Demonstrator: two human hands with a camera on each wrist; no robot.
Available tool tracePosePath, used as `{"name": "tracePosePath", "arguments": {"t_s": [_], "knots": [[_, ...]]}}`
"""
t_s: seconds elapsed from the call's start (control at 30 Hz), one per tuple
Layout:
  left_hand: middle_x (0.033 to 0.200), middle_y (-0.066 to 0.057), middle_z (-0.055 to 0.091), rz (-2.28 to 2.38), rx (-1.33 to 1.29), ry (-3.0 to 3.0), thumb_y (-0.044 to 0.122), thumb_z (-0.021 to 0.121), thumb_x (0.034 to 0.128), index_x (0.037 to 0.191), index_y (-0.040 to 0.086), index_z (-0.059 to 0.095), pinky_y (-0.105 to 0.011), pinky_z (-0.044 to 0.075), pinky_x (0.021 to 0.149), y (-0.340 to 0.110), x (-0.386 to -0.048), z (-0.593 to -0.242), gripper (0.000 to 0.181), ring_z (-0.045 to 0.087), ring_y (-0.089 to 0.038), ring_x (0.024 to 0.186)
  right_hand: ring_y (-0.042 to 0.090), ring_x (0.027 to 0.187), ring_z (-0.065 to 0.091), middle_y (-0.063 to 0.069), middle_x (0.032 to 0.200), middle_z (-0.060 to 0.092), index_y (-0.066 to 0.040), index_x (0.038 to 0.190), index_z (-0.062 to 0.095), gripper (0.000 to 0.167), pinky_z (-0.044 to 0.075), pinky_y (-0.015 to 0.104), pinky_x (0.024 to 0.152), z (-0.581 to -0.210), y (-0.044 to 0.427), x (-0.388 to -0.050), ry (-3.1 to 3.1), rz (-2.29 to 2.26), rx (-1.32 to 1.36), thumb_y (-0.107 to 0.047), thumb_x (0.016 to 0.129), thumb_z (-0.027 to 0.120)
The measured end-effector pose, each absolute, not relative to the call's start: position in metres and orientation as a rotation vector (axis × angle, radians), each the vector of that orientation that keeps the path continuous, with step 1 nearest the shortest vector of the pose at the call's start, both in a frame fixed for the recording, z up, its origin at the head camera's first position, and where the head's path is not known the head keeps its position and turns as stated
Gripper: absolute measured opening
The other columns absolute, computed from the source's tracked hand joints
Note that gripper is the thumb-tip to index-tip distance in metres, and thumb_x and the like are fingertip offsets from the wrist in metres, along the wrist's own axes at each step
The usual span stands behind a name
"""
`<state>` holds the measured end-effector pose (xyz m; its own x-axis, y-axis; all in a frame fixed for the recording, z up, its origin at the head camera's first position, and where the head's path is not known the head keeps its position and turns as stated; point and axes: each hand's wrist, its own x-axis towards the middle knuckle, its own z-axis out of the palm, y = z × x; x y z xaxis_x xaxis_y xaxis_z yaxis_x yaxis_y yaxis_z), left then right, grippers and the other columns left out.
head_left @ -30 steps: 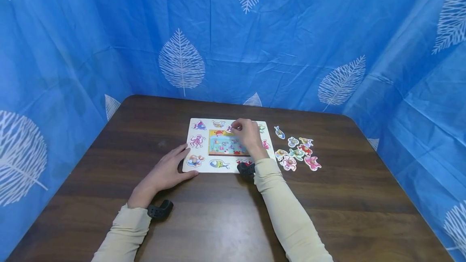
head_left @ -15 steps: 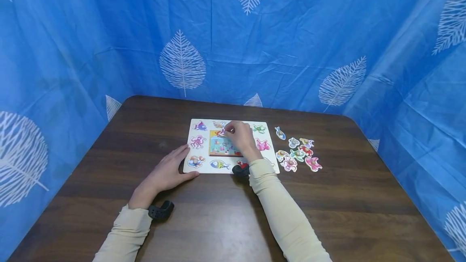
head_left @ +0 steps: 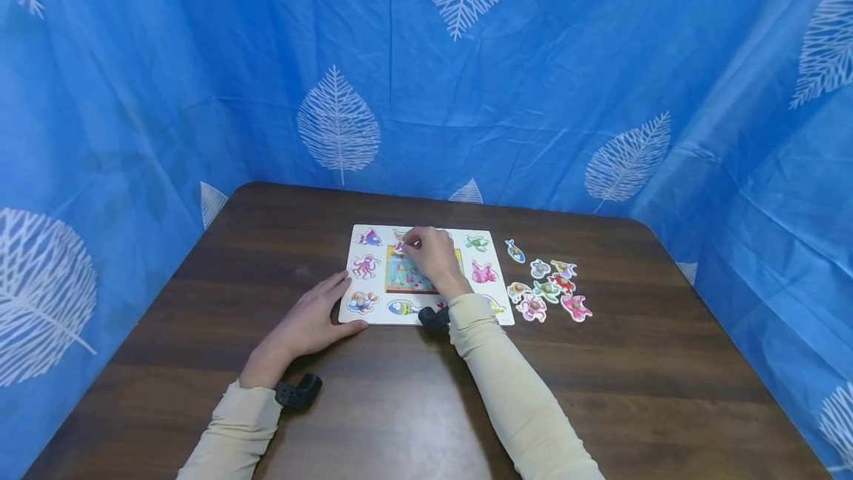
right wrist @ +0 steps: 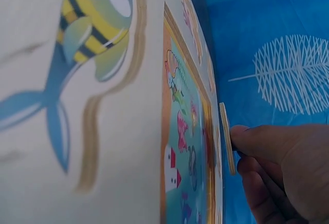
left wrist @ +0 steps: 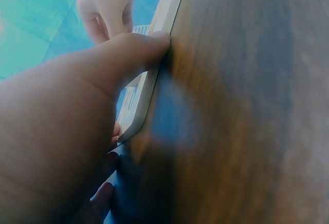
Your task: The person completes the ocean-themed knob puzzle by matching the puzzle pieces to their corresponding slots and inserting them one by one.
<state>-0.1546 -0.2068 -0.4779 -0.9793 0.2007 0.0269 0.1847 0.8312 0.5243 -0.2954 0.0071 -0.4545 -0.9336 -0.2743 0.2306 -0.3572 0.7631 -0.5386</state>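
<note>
The right hand (head_left: 432, 258) pinches a puzzle piece (right wrist: 227, 141) over the far part of a sea-animal puzzle board (right wrist: 131, 157). The left hand (head_left: 308, 323), fingers extended, touches the board's near-left corner. Loose knobbed pieces (head_left: 548, 292) lie to its right.

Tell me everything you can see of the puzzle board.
The puzzle board is a pale rectangle whose cut edges look like wood. Recessed, printed sea creatures ring a yellow-framed aquarium picture. It lies flat on the dark brown table. The left hand touches its left end, thumb at the near edge. The right hand, partly hiding it, pinches a small piece over it; whether the piece touches is unclear.
</note>
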Motion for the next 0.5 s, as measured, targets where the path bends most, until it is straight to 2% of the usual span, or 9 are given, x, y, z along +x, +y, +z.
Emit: {"name": "tracePosePath", "arguments": {"t_s": [0.5], "knots": [[0.166,-0.023,0.031,0.856,0.299,2.979,0.052,0.074,0.0915,0.157,-0.003,0.037,-0.065,0.031,0.119,-0.205,-0.154,-0.479,0.093,0.032,-0.047,0.150,0.017,0.090,0.069,0.003,0.100,0.078,-0.012,0.103,0.079,0.010,0.057,0.035,0.085,-0.455,-0.004,-0.299,-2.808,0.985,0.533,-0.015,0.094,0.077]]}}
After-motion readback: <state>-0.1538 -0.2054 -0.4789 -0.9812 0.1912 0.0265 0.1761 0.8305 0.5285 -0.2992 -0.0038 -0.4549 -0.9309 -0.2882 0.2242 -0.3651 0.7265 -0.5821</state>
